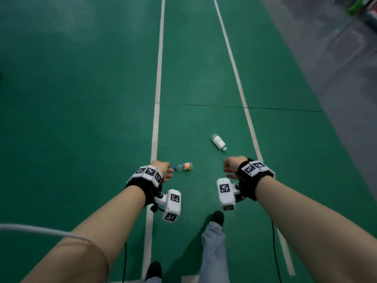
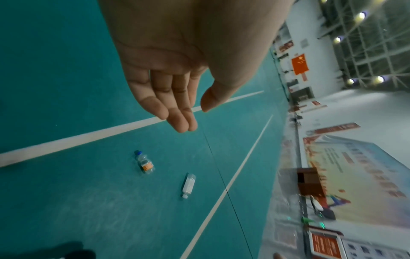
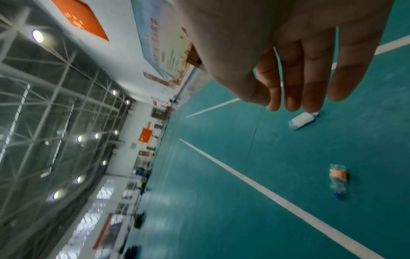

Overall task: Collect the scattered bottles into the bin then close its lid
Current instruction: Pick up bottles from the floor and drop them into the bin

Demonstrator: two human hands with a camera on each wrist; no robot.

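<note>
Two bottles lie on the green court floor ahead of me. A clear bottle with an orange label and blue cap (image 1: 184, 166) (image 2: 144, 162) (image 3: 338, 180) lies on its side just past my left hand (image 1: 166, 172). A clear bottle with a white label and white cap (image 1: 218, 142) (image 2: 188, 185) (image 3: 302, 120) lies a little farther on, beyond my right hand (image 1: 228, 170). Both hands hang in the air well above the floor, fingers relaxed and holding nothing (image 2: 184, 112) (image 3: 295, 94). No bin shows in any view.
Two white court lines (image 1: 156, 123) (image 1: 247, 119) run away from me, with the bottles between them. A grey floor strip (image 1: 336, 78) borders the court on the right. My feet in dark shoes (image 1: 217, 218) stand below. Banners and a brown box (image 2: 309, 180) line the far wall.
</note>
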